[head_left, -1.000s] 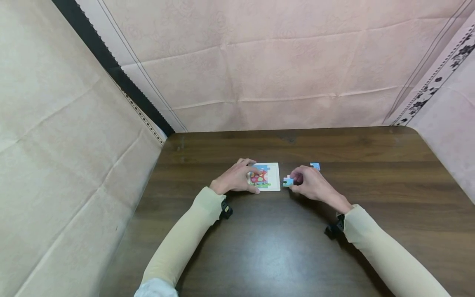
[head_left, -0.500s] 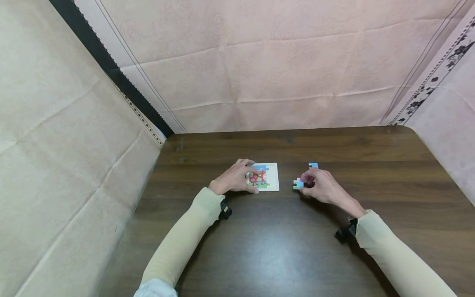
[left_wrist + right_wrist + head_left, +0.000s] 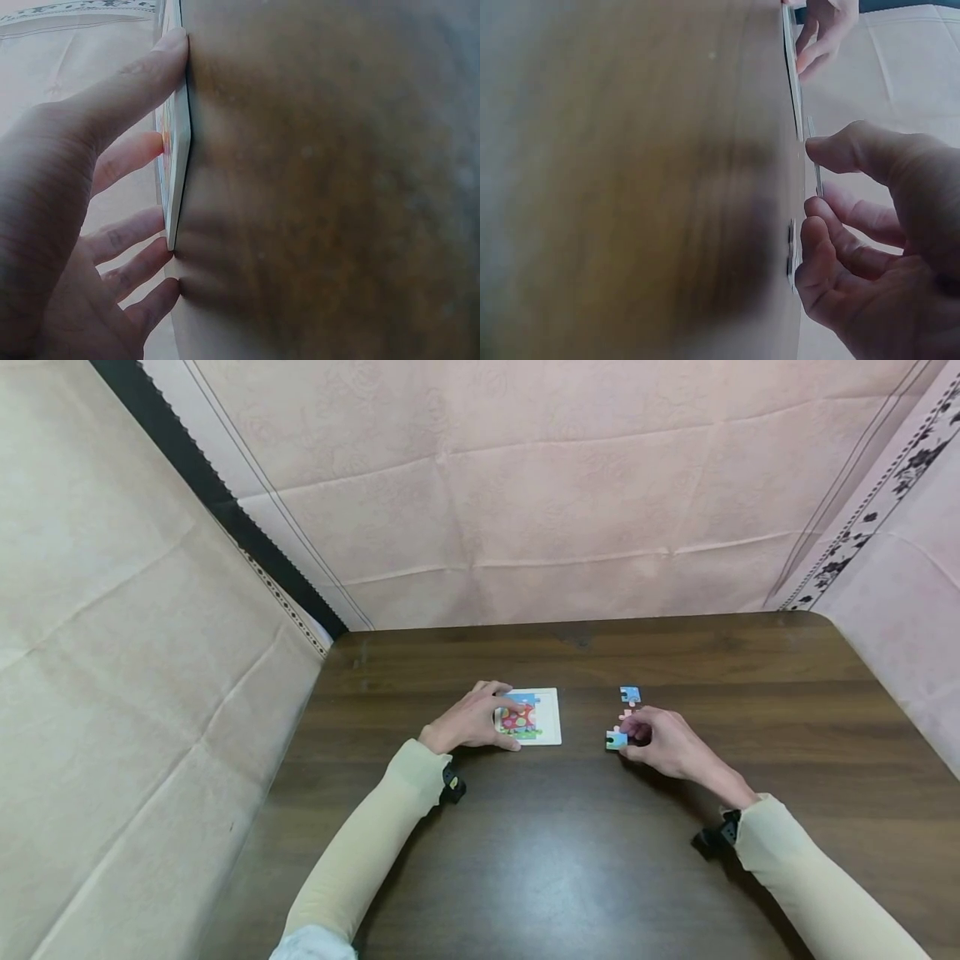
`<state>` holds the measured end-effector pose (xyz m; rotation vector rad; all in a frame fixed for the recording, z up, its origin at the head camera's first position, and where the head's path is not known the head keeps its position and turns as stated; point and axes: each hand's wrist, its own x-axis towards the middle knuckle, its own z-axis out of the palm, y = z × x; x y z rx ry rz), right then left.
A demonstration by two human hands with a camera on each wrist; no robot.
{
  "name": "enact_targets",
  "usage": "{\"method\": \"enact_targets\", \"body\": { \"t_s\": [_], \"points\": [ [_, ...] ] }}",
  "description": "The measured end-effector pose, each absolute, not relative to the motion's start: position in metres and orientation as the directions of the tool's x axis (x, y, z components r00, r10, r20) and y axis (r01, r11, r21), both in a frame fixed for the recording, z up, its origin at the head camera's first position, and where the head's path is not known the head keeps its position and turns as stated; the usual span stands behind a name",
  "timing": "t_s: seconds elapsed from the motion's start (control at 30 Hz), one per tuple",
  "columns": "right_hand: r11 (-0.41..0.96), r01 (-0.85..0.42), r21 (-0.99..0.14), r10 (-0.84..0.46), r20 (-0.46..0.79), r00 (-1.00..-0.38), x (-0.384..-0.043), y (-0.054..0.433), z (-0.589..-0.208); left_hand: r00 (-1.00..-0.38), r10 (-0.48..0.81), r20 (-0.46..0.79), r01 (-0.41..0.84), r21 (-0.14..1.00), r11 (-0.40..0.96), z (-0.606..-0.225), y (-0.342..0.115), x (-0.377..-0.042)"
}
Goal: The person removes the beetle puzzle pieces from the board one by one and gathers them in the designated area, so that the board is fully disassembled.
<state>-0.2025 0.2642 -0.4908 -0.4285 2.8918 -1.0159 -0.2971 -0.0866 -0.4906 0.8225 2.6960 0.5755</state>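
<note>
A small white-framed jigsaw board with a red, spotted picture partly filled in lies on the table. My left hand spans its left side, fingers spread. In the left wrist view, the thumb touches the near edge and a fingertip rests on the picture. My right hand pinches a blue and green puzzle piece between thumb and fingers, to the right of the board. In the right wrist view this piece is seen edge-on, raised off the table. Pinkish knobs of another puzzle piece show beside my fingers, mostly hidden.
A blue puzzle piece lies just beyond my right hand. The brown wooden table stretches toward me. Pale cloth hangs behind it, and more pale cloth is at the left.
My right hand has moved right and slightly nearer with the pinched piece, away from the board. Another piece now shows beside its fingers. The left hand stays on the board.
</note>
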Motion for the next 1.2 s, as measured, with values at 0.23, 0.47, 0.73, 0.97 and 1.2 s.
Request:
{"method": "enact_targets", "body": {
  "t_s": [0.23, 0.47, 0.73, 0.97, 1.2],
  "points": [
    [0.766, -0.232, -0.600, -0.257, 0.046, -0.965, -0.199, 0.276, -0.492, -0.801, 0.584, -0.133, 0.482, 0.437, 0.760, -0.492, -0.087, -0.298],
    [0.769, -0.219, -0.601, -0.259, 0.020, -0.966, -0.196, 0.285, -0.492, -0.793, 0.593, -0.139, 0.494, 0.423, 0.760, -0.492, -0.087, -0.300],
    [0.774, -0.216, -0.595, -0.258, 0.016, -0.966, -0.195, 0.293, -0.493, -0.792, 0.594, -0.141, 0.492, 0.430, 0.757, -0.492, -0.087, -0.300],
    [0.770, -0.210, -0.603, -0.259, 0.005, -0.966, -0.198, 0.296, -0.494, -0.791, 0.595, -0.142, 0.497, 0.418, 0.761, -0.492, -0.087, -0.301],
    [0.780, -0.206, -0.591, -0.261, -0.009, -0.965, -0.200, 0.296, -0.495, -0.795, 0.588, -0.146, 0.487, 0.424, 0.764, -0.493, -0.086, -0.301]
  ]
}}
